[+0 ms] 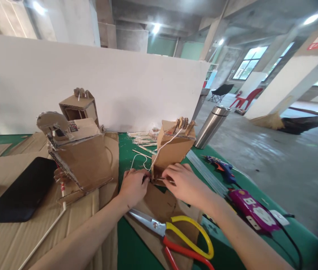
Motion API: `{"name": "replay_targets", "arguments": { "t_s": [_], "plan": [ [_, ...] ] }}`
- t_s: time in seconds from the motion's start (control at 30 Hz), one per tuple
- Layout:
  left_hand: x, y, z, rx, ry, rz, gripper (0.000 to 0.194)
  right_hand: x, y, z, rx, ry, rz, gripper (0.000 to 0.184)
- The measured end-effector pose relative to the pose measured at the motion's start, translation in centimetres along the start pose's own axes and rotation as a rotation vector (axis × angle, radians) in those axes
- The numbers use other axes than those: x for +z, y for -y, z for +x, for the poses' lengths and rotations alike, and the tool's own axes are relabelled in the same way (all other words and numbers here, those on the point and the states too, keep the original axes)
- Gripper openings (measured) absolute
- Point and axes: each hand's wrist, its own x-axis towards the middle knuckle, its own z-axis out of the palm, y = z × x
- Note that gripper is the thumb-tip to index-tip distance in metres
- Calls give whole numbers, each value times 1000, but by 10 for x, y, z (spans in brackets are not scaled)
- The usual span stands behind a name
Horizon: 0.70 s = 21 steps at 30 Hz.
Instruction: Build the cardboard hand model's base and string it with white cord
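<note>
A tall cardboard box model stands before me, with small cardboard wheels on top. White string runs down from the wheels along its left side and loops on the green table. My left hand is closed at the lower left corner of the model; what its fingertips hold is hidden. My right hand pinches a thin pale stick at the model's base. Below my hands lie large scissors with one yellow and one red handle, on a cardboard piece.
A larger cardboard model stands left, beside a black tablet-like slab. Thin wooden sticks lie behind. On the right are a steel flask, clear glue sticks, a blue glue gun and a purple power strip.
</note>
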Motion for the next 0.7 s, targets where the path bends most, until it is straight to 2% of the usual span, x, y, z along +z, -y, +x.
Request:
{"name": "replay_targets", "arguments": {
  "t_s": [0.13, 0.27, 0.43, 0.6, 0.7],
  "plan": [
    [-1, 0, -1, 17, 7, 30, 24, 24, 8, 7, -26, -15, -49, 6],
    [1, 0, -1, 17, 3, 57, 25, 35, 7, 6, 16, -43, -12, 9],
    [2, -1, -1, 15, -13, 63, 22, 38, 7, 5, 51, -78, 30, 12],
    [-1, -2, -1, 10, -18, 67, 18, 36, 11, 3, 97, -77, 37, 3],
    [-2, -2, -1, 11, -13, 82, 20, 35, 13, 2, 107, -77, 48, 10]
  ]
}}
